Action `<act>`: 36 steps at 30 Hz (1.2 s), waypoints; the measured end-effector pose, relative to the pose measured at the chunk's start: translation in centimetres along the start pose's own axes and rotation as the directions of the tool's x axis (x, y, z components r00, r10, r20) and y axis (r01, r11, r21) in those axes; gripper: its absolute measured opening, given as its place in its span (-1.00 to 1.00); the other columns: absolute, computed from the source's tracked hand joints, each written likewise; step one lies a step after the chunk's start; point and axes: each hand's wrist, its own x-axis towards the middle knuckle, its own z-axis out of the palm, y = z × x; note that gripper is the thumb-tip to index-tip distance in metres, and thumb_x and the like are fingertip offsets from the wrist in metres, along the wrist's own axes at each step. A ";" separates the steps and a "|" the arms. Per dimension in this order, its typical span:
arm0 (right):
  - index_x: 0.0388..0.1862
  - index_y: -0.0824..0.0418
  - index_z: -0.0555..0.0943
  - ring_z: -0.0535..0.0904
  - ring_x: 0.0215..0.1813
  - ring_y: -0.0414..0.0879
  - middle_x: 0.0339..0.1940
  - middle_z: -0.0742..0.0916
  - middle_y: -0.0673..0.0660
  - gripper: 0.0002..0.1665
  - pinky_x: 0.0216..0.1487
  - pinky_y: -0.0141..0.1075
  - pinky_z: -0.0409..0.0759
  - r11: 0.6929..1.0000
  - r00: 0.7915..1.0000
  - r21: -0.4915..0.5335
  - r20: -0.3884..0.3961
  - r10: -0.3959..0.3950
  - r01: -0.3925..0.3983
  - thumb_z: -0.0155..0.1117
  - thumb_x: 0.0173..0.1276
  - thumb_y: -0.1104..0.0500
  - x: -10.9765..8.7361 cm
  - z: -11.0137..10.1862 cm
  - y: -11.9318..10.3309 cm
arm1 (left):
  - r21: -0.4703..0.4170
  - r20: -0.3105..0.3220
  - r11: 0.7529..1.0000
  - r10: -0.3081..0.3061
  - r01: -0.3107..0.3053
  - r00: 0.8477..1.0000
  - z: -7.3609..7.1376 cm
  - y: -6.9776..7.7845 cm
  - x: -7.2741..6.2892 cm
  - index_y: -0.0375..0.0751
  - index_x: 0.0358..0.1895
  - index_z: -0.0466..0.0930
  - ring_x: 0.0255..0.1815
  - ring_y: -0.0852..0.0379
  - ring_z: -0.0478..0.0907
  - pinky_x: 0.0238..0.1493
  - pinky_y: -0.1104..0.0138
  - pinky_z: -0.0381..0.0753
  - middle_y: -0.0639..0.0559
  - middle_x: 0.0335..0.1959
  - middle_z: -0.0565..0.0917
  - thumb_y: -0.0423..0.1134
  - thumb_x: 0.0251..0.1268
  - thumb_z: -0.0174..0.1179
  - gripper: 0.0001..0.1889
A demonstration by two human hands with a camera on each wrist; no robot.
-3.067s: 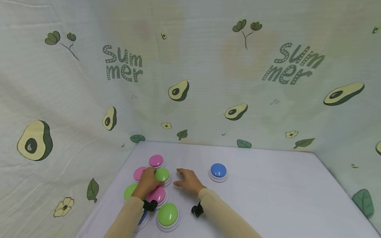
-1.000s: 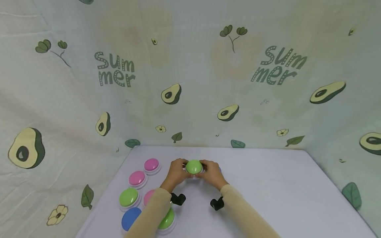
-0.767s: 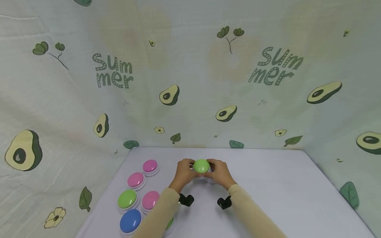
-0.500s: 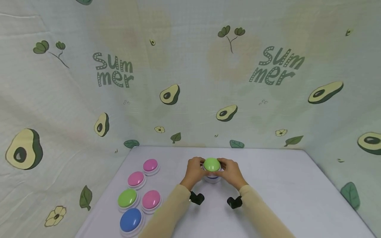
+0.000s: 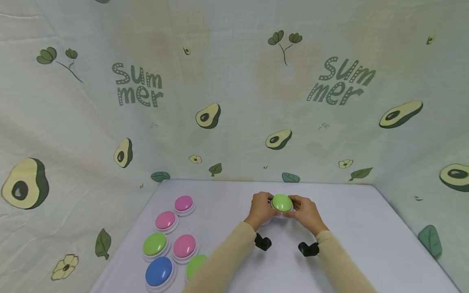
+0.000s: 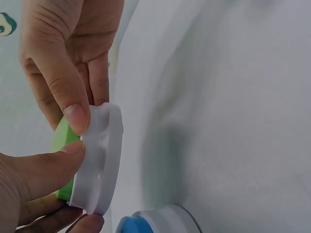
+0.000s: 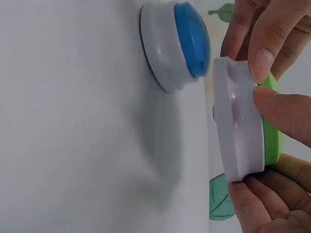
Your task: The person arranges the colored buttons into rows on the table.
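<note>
Both of my hands hold up a push button with a green dome and a white base. My left hand grips its left side and my right hand its right side, thumbs meeting at the near edge of the dome. In both wrist views the white base is off the table, with a shadow on the cloth. A blue-domed button stands on the table left of the held one. In the head view my left hand mostly hides it, with part of its white base showing.
On the left of the white table stand several more buttons: pink ones, green ones and a blue one. My left sleeve partly covers the nearest green button. A printed cloth hangs behind.
My left hand took the green button from the left group; my right hand joined it. Both carried it right, past the lone blue button, which it overlapped half a second ago.
</note>
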 end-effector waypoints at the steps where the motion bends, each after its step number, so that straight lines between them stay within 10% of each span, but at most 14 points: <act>1: 0.40 0.54 0.47 0.52 0.40 0.38 0.40 0.56 0.51 -0.14 0.36 0.05 0.54 1.000 1.000 0.002 -0.002 0.004 -0.004 0.65 0.19 0.26 0.0 -0.3 0.2 | -0.002 0.001 1.000 0.004 -0.004 1.000 0.3 0.2 0.1 -0.35 0.02 0.77 -0.15 0.15 0.61 -0.05 0.26 0.69 -0.02 -0.17 0.75 -0.33 -0.11 0.72 -0.47; 12: 0.42 0.58 0.41 0.44 0.45 0.42 0.44 0.48 0.56 -0.10 0.40 0.10 0.49 0.996 0.996 -0.001 0.027 0.089 -0.089 0.63 0.19 0.28 -0.3 -1.5 2.4 | 0.067 0.004 0.998 -0.014 0.014 1.000 3.4 1.3 -0.1 -0.35 0.03 0.75 0.10 -0.02 0.67 0.22 0.15 0.66 -0.09 -0.06 0.77 -0.33 -0.04 0.69 -0.50; 20: 0.41 0.57 0.43 0.44 0.46 0.41 0.44 0.49 0.55 -0.06 0.42 0.11 0.48 0.989 0.988 0.007 0.047 0.145 -0.145 0.67 0.13 0.29 -0.3 -1.2 3.6 | 0.204 0.018 0.978 0.036 -0.039 0.999 5.0 0.7 -0.3 -0.33 -0.11 0.75 -0.09 0.06 0.65 0.11 0.23 0.66 -0.03 -0.22 0.71 -0.28 -0.05 0.69 -0.57; 36: 0.39 0.59 0.44 0.49 0.42 0.41 0.40 0.53 0.57 -0.09 0.41 0.12 0.50 0.992 0.991 -0.009 0.027 0.130 -0.129 0.66 0.10 0.33 -0.2 -0.5 4.3 | 0.245 0.057 0.967 0.056 -0.069 0.997 5.3 0.5 -0.7 -0.38 -0.11 0.70 -0.17 0.08 0.59 0.06 0.26 0.66 -0.04 -0.27 0.62 -0.31 0.07 0.61 -0.64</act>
